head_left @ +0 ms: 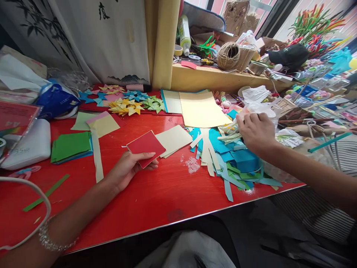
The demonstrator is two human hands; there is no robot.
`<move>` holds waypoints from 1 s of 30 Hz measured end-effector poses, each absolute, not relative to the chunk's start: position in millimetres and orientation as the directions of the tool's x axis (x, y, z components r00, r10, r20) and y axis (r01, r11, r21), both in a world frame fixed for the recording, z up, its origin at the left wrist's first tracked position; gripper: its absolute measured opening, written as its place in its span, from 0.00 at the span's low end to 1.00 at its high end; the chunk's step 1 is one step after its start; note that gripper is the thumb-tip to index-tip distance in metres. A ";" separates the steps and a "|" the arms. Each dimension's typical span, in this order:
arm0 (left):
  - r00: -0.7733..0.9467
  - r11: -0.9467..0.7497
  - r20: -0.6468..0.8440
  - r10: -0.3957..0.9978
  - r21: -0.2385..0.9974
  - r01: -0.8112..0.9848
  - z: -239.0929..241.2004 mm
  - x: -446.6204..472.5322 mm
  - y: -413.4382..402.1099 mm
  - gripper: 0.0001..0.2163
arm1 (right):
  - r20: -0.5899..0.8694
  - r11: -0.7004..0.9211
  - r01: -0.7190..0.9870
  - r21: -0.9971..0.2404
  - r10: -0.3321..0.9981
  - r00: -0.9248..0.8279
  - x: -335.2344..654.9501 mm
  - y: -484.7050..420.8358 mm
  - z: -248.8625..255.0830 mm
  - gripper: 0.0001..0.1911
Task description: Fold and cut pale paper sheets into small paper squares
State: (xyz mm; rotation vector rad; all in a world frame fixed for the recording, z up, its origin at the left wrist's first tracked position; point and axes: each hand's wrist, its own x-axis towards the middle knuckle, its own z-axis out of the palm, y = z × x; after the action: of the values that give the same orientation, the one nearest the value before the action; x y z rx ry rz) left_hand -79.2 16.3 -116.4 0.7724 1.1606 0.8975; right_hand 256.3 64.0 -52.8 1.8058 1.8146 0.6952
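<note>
My left hand (128, 167) is pinching a square red paper (145, 146) over the glossy red worktop (156, 197), behind its front edge. Bent-fingered right hand (255, 130) is sitting near blue-green paper scraps (245, 159), grip: can't tell.

observed red paper square (145, 148), flat, pale-edged, set cornerwise, gripped in left hand (130, 163) over bench (156, 201).

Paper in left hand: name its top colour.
The paper is red on top, clearest in the head view.
</note>
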 end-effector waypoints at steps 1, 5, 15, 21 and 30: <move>0.148 0.447 -0.425 0.893 0.875 -0.186 -116.8 -79.1 16.5 0.04 | 0.027 0.001 0.743 0.670 0.999 -0.026 258.4 62.7 -53.6 0.27; 0.149 0.442 -0.419 0.896 0.878 -0.187 -117.3 -78.8 16.6 0.04 | 0.113 -0.013 0.654 0.756 0.987 -0.111 270.1 57.6 -55.9 0.28; 0.149 0.450 -0.428 0.891 0.875 -0.179 -117.6 -79.3 16.2 0.05 | 0.142 -0.007 0.605 0.796 0.974 -0.175 285.9 49.0 -50.6 0.22; 0.139 0.457 -0.437 0.889 0.870 -0.184 -118.9 -79.5 17.6 0.04 | 0.091 0.022 0.578 0.816 0.982 -0.166 282.7 47.6 -47.6 0.19; 0.136 0.409 -0.389 0.911 0.892 -0.192 -120.2 -79.5 17.7 0.05 | 0.007 0.149 0.790 0.595 0.982 -0.191 258.7 34.6 -41.4 0.12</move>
State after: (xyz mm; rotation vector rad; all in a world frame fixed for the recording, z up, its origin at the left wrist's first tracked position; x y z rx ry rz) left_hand -79.5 17.7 -120.2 0.7950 1.1519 0.9343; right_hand 258.7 34.6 -41.4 1.6940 2.0501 0.6824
